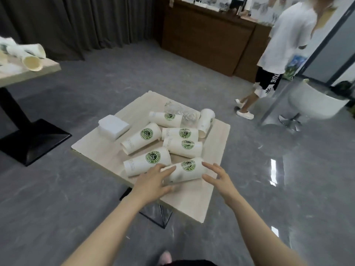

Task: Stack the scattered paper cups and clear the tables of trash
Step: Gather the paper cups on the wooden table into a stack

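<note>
Two bare forearms reach forward from the bottom edge, where a blurred pink shape (165, 257) is too soft to identify. The left hand (153, 182) lies with fingers spread over the narrow end of the nearest paper cup (185, 170), hiding its base; the right hand (219, 176) hangs open just beside the cup's wide end, and whether it touches cannot be told. That cup lies on its side near the front of a pale wood-grain table (194, 204), white with a round green logo whose lettering is too small to read. Six more matching cups (147, 163) lie scattered on their sides behind it, some touching. A stack of white napkins (113, 127) sits toward the table's left edge, and crumpled clear plastic (182, 112) lies at the far side, partly behind cups. The floor (96, 189) is glossy grey tile. To the left, a second table (28, 72), cut off by the frame, holds more blurred cups. Beyond stand dark curtains (76, 22), a brown counter (209, 39), a white chair (315, 104), and another person (284, 43) walking.
</note>
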